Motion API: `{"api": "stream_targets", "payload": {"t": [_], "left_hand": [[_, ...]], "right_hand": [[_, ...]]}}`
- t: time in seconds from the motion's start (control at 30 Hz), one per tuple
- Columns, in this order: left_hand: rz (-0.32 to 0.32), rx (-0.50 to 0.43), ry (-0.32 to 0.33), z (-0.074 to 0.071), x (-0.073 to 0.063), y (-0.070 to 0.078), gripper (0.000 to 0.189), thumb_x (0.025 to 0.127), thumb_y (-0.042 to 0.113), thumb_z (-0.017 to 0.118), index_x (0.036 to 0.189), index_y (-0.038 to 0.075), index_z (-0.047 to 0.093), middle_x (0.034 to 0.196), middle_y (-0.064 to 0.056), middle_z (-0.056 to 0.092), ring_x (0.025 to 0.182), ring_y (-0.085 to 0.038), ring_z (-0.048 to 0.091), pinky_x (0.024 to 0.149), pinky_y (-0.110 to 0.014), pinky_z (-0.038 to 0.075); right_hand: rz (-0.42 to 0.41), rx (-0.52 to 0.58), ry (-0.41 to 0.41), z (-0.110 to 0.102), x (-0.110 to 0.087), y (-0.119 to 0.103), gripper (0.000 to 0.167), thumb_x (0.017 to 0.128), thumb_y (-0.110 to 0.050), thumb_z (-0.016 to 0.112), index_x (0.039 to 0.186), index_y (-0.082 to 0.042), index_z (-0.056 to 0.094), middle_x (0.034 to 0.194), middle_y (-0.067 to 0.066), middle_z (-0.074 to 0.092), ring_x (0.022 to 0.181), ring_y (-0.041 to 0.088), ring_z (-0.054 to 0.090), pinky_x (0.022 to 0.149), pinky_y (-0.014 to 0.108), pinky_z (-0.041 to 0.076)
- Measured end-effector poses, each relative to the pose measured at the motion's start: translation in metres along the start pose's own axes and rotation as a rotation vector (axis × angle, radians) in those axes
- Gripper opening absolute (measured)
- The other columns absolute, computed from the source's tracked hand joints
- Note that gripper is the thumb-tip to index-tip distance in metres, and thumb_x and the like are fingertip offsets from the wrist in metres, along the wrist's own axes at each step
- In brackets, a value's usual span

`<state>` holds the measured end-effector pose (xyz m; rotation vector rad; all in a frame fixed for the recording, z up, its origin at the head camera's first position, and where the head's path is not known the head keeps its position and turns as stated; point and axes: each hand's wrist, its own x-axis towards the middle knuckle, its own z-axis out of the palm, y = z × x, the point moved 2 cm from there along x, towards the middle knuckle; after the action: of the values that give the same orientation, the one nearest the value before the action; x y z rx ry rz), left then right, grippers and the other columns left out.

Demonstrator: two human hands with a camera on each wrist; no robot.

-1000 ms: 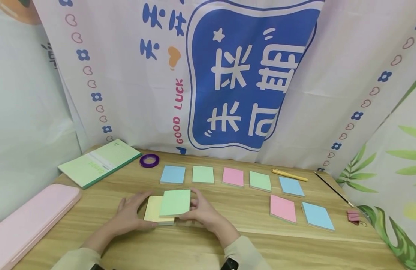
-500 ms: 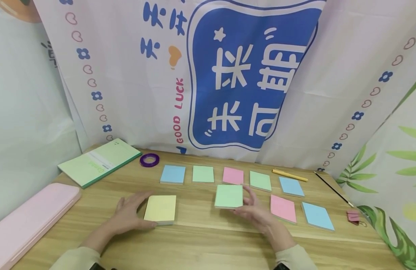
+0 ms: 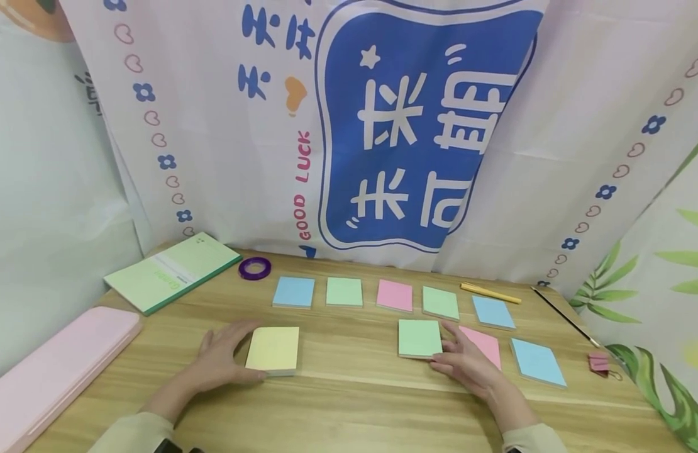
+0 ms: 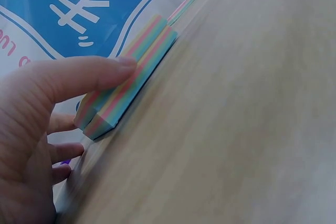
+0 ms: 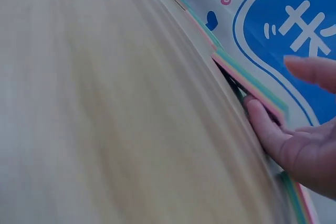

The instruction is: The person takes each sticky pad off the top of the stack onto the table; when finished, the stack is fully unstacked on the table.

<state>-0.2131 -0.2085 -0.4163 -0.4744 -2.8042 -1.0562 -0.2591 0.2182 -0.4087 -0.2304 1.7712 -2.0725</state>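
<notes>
In the head view, my left hand (image 3: 224, 358) holds the left side of a short stack of sticky notes (image 3: 273, 350) with a yellow top sheet. The left wrist view shows two striped pads in that stack (image 4: 142, 69), with the thumb lying against their side. My right hand (image 3: 468, 362) has its thumb and fingers at the right edge of a green-topped sticky note pad (image 3: 419, 338). From the right wrist, this striped pad (image 5: 249, 82) looks tilted, a dark gap under it and a digit at its lower edge; another fingertip stands apart from it.
Behind the hands runs a row of blue, green and pink pads (image 3: 394, 295). A pink pad (image 3: 485, 343) is partly hidden by the right hand, with a blue pad (image 3: 537, 361) beside it. Purple tape (image 3: 254, 268), a notebook (image 3: 173, 270) and a pink case (image 3: 66, 371) lie left.
My right hand has carried the green pad rightward off the yellow-topped stack and lowered it in front of the row. My left hand stays at the stack.
</notes>
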Motion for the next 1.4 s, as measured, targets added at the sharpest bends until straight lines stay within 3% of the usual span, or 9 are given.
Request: {"api": "stream_targets", "payload": {"t": [0.23,0.43,0.7,0.93,1.1,1.4], "left_hand": [[-0.002,-0.007,-0.002,0.0,0.0,0.001,0.09,0.059,0.048,0.071,0.129,0.004,0.034,0.131,-0.022,0.032,0.12,-0.043,0.015,0.088,-0.064,-0.008],[-0.001,-0.006,0.0,0.001,0.0,0.001,0.091,0.059,0.048,0.071,0.129,0.004,0.034,0.13,-0.022,0.032,0.119,-0.044,0.016,0.088,-0.065,-0.007],[0.0,-0.004,0.007,0.001,0.001,0.002,0.091,0.058,0.047,0.072,0.129,0.004,0.035,0.13,-0.023,0.032,0.119,-0.044,0.016,0.088,-0.065,-0.006],[0.004,0.006,0.013,0.002,0.001,0.003,0.091,0.058,0.048,0.072,0.128,0.004,0.035,0.13,-0.023,0.033,0.119,-0.044,0.017,0.088,-0.065,-0.006],[0.007,0.013,0.021,0.003,0.002,0.003,0.091,0.057,0.048,0.072,0.128,0.003,0.035,0.129,-0.023,0.034,0.118,-0.044,0.019,0.088,-0.065,-0.005],[0.01,0.012,0.018,0.002,0.002,0.001,0.09,0.058,0.047,0.071,0.128,0.004,0.035,0.13,-0.023,0.033,0.118,-0.045,0.017,0.087,-0.066,-0.006]], "right_hand": [[0.0,-0.187,-0.02,-0.006,-0.019,-0.017,0.075,0.082,0.0,0.054,0.135,0.004,0.0,0.128,0.04,0.013,0.109,0.036,0.04,0.089,0.041,0.037],[-0.056,-0.248,-0.076,0.004,-0.022,-0.03,0.066,0.085,-0.004,0.05,0.135,0.002,0.008,0.13,0.035,0.019,0.114,0.04,0.033,0.091,0.045,0.033],[-0.111,-0.185,-0.241,0.066,0.015,-0.029,0.069,0.082,-0.005,0.056,0.136,-0.003,0.013,0.13,0.033,0.023,0.115,0.043,0.031,0.093,0.045,0.032],[-0.061,-0.17,-0.337,0.139,0.052,-0.006,0.077,0.076,-0.005,0.062,0.136,-0.001,0.013,0.127,0.028,0.03,0.11,0.04,0.039,0.09,0.038,0.036],[-0.08,-0.383,-0.352,0.171,0.068,0.009,0.081,0.074,-0.01,0.066,0.137,-0.005,0.015,0.126,0.019,0.038,0.111,0.029,0.041,0.088,0.033,0.038],[-0.135,-0.677,-0.248,0.197,0.079,0.025,0.088,0.065,-0.024,0.075,0.136,-0.012,0.023,0.128,0.004,0.035,0.113,0.021,0.032,0.094,0.037,0.029]]}}
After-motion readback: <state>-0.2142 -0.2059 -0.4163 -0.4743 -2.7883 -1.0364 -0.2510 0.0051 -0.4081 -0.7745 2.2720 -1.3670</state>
